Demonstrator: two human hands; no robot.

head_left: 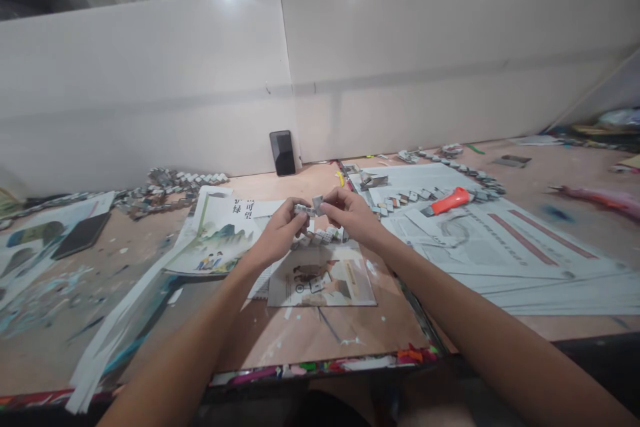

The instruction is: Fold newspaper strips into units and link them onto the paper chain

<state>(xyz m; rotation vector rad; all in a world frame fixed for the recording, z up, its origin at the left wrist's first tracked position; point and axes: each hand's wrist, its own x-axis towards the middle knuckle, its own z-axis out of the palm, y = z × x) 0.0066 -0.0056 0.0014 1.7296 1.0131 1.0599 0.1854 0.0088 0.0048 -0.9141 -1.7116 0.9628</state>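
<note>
Above the middle of the table, my left hand pinches the end of a folded-paper chain, a zigzag of small printed links. Between the thumb and fingers of my right hand is a small folded paper piece, held up against the chain's end. Whether the piece is inserted in the chain I cannot tell. Part of the chain hangs below my fingers, over a printed booklet page. Left of my left hand lies an illustrated magazine sheet with green hills.
A black phone leans on the white partition. An orange utility knife lies on printed sheets at the right, beside another paper chain. More chain is heaped at left, near a dark flat phone-like object.
</note>
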